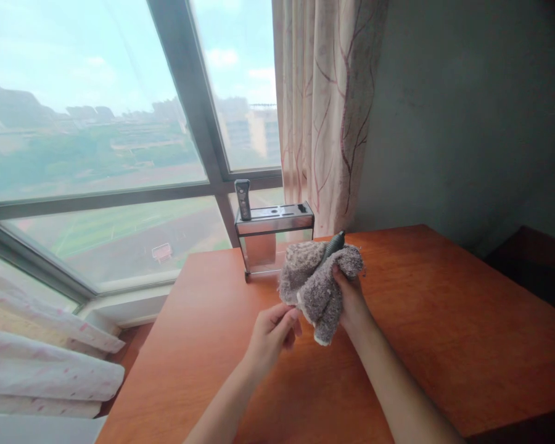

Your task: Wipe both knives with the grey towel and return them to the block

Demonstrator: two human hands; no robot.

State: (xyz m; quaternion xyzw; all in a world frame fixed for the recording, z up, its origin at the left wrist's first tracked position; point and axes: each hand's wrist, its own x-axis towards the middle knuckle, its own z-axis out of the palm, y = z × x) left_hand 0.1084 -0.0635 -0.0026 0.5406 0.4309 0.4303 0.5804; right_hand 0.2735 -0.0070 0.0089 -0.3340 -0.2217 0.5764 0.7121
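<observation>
A fluffy grey cloth (321,293) with a pale edge is bunched above the table. My right hand (350,296) grips its right side, thumb pressed on top. Out of the cloth's upper fold pokes a dark, ribbed, tapering handle (335,245); whatever it belongs to is hidden by the fabric. My left hand (277,327) is closed in a pinch at the cloth's lower left edge, fingertips touching it. Behind the cloth stands a clear-sided knife block (277,223) with a slotted metallic top. One dark grey knife handle (243,200) rises upright from its left end.
The reddish-brown wooden table (444,320) fills the lower view. A large window (92,111) lies beyond it on the left. A patterned curtain (328,111) hangs behind the block, and another curtain (50,370) is at lower left. A grey wall (462,123) closes the right.
</observation>
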